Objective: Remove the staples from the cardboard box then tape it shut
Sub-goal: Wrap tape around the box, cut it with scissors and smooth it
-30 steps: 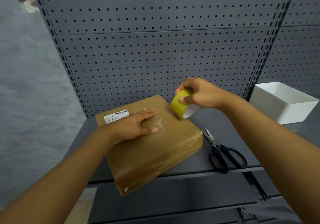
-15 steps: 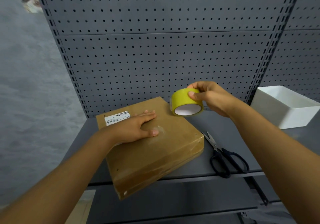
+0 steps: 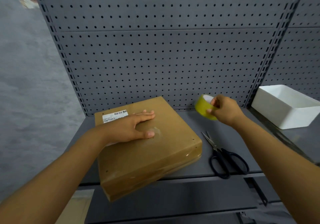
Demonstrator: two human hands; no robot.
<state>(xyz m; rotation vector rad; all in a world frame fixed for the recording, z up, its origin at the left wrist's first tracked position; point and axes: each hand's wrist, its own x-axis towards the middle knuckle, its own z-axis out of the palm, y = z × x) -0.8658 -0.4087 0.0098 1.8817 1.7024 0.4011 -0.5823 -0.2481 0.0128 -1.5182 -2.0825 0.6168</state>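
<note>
Now the cardboard box (image 3: 147, 147) lies flat on the shelf (image 3: 230, 133), its near corner overhanging the edge — best kept pinned under the left hand (image 3: 128, 128), fingers straight. The right hand (image 3: 225, 110) grips the tape roll (image 3: 204, 107) clear of the box. A white bin (image 3: 284, 108) and scissors (image 3: 223, 156) lie alongside, obstructing nothing.
</note>
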